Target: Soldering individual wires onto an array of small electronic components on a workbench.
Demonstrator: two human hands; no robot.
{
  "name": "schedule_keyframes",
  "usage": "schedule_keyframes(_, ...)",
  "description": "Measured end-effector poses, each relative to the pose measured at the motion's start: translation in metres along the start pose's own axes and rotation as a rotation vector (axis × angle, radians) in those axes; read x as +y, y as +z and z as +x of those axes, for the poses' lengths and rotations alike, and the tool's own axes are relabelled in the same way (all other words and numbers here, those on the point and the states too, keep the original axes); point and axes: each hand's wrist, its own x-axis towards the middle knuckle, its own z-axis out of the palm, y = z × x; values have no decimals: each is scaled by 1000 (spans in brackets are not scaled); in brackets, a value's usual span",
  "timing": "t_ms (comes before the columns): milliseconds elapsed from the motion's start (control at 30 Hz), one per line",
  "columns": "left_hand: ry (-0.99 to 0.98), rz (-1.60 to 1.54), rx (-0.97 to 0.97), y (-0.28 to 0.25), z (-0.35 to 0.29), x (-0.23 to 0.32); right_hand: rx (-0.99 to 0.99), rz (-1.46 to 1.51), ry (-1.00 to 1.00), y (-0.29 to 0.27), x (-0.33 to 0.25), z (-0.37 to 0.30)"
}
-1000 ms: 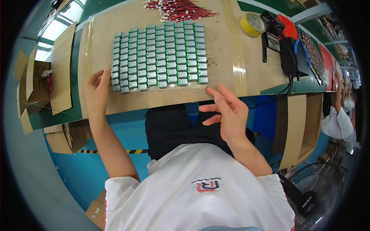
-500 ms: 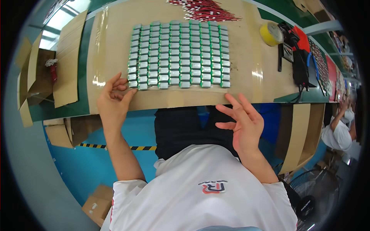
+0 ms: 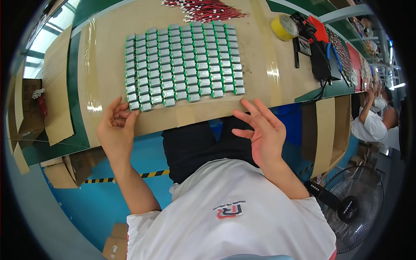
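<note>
A grid of several small silver cells with green ends (image 3: 182, 65) lies in rows on the brown cardboard-covered bench (image 3: 260, 82). My left hand (image 3: 116, 130) rests at the bench's near edge, fingers apart, its fingertips just beside the grid's near left corner. My right hand (image 3: 262, 132) hovers over the near edge below the grid's right corner, fingers spread, holding nothing. I wear a white shirt and dark trousers.
A bundle of red wires with white plugs (image 3: 208, 9) lies at the far edge. A yellow tape roll (image 3: 284, 27), a black and red tool (image 3: 318, 47) and cables sit to the right. Another person (image 3: 372, 119) works far right. A floor fan (image 3: 353, 208) stands at lower right; cardboard boxes (image 3: 32, 108) at left.
The view has shifted, so the bench sits lower in the picture. Both hands have stayed near the bench's front edge; the left one now reaches toward the grid's corner.
</note>
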Motion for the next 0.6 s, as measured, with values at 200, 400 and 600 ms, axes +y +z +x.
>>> schedule_keyframes(200, -22, 28, -3, -1, 2, 0, 72, 37, 43, -2, 2, 11)
schedule_keyframes(400, -46, -7, -28, -5, 5, -1, 88, -38, 107, -6, -3, 26)
schedule_keyframes(600, -55, -23, -33, -4, 5, -1, 68, -301, 120, 3, -15, 39)
